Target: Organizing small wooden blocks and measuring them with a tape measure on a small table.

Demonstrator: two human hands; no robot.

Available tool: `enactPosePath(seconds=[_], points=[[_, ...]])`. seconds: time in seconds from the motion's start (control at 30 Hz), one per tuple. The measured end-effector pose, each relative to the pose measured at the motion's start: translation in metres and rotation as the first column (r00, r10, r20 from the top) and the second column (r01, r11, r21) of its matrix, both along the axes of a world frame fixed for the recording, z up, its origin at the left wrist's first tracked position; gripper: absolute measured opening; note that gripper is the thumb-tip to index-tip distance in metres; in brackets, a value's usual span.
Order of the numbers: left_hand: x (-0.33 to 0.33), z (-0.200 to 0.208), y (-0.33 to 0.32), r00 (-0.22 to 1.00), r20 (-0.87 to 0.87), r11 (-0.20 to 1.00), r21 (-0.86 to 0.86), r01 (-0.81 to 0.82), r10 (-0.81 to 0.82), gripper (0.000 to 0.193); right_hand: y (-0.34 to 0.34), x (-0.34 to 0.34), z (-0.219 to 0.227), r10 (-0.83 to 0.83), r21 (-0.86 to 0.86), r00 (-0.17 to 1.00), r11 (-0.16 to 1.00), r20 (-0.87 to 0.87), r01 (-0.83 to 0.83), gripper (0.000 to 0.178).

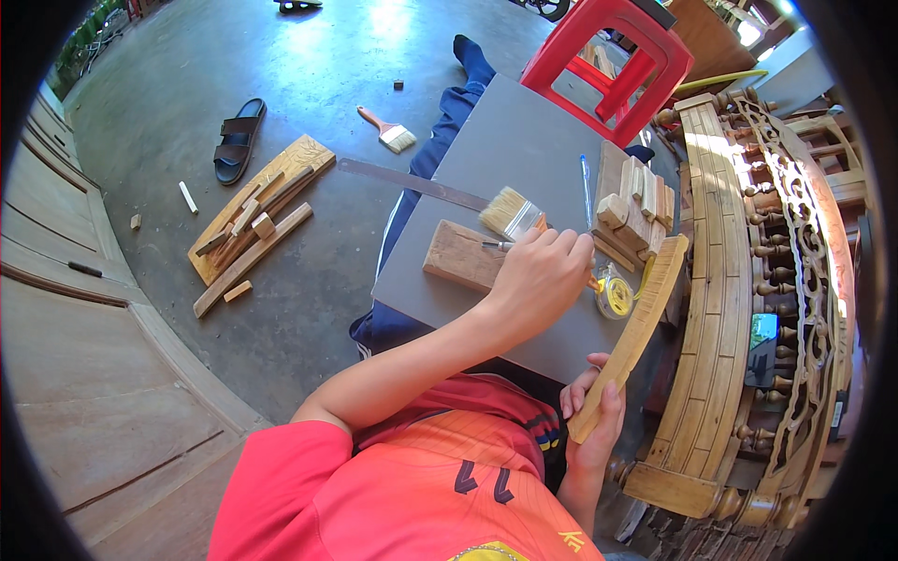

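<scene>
My left hand (547, 271) reaches across the grey board and is closed round the handle of a flat paintbrush (505, 211), its pale bristles pointing away from me. Beneath that hand sits a brown wooden block (460, 254). A thin tool with a dark shaft (498, 245) pokes out beside my fingers; its other end is hidden. Nearer my body, my right hand (597, 411) grips the lower end of a long curved wooden strip (641, 332), tilted up and away to the right. Grooves run along its edge. The brush is apart from the strip.
On the grey board (524, 131) lie a saw blade (412, 181), a blue pen (586, 187), a tape measure (615, 295) and stacked wood pieces (636, 201). A red stool (608, 70) stands beyond. Carved wooden furniture (702, 309) lines the right. Floor items include wood scraps (253, 224), another brush (385, 129) and a sandal (240, 140).
</scene>
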State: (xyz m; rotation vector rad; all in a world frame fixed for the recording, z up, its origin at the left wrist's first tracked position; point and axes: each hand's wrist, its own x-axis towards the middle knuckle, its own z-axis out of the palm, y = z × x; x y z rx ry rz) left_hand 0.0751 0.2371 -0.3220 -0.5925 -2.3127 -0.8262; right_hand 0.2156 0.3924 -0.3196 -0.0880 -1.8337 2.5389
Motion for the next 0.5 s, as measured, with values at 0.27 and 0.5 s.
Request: enactPosePath(seconds=[0.27,0.5], points=[[-0.002,0.016,-0.011,0.999,-0.014,0.971,0.236,0.042,-0.04,0.018,0.015,-0.002,0.02,-0.171,0.114,0.945,0.971,-0.278,0.209,0.062],[-0.005,0.014,-0.014,0.995,-0.094,0.964,0.262,0.051,-0.027,0.02,-0.011,-0.016,0.031,-0.525,-0.101,0.656,0.816,-0.542,0.569,0.067]])
